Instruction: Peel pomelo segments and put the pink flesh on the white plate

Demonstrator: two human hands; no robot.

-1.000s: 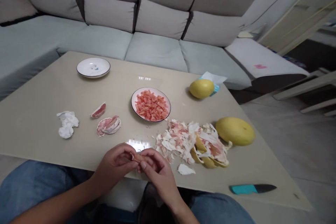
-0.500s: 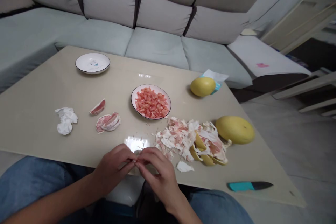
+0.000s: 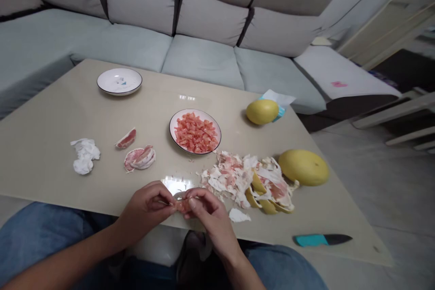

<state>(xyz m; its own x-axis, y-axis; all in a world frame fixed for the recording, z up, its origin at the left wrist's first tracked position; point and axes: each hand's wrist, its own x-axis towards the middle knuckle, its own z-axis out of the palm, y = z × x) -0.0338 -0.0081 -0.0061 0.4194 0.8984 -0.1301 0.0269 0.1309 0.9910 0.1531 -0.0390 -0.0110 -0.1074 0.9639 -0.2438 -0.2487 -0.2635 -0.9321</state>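
Note:
A small pinkish piece of pomelo flesh (image 3: 182,205) is pinched between my two hands above the table's near edge. My left hand (image 3: 148,205) grips its left end with thumb and fingers. On the other side, my right hand (image 3: 206,210) holds it with the thumb on top. Beyond my hands, a plate (image 3: 172,137) carries a heap of peeled pomelo flesh (image 3: 196,132). To the left lie a pomelo segment (image 3: 126,138) and a small cluster of pomelo segments (image 3: 140,158) with membrane on. A pile of peel and membrane (image 3: 234,176) spreads right of my hands.
Two yellow pomelos, a farther one (image 3: 262,112) and a nearer one (image 3: 303,167), stand on the right. A teal-handled knife (image 3: 322,239) lies near the front right edge. Crumpled tissue (image 3: 85,156) and a white plate (image 3: 119,82) are on the left. A sofa (image 3: 204,56) runs behind.
My right hand has turned slightly, with its thumb now on top, and more of the pink pomelo flesh shows between my fingers. Things on the table have not moved.

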